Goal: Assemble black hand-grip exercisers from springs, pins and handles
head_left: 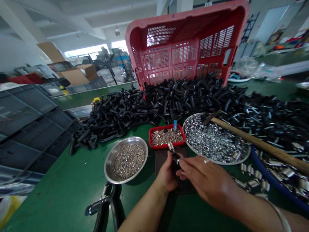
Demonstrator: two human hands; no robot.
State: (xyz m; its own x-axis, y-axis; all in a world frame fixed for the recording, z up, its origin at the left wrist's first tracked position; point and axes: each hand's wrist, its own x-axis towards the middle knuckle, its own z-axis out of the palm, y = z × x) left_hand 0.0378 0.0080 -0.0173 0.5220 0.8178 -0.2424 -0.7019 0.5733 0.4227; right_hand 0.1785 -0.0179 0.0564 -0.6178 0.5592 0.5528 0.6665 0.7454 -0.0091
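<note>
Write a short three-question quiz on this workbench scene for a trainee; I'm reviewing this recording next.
1. Which hand wears the ring?
2. True or false: the wooden-handled hammer lies on the round metal plate.
3. What does the red tray hold?
A) short metal pins
B) black curved parts
C) hammers

Key: 1. the right hand; 2. true; 3. A.
</note>
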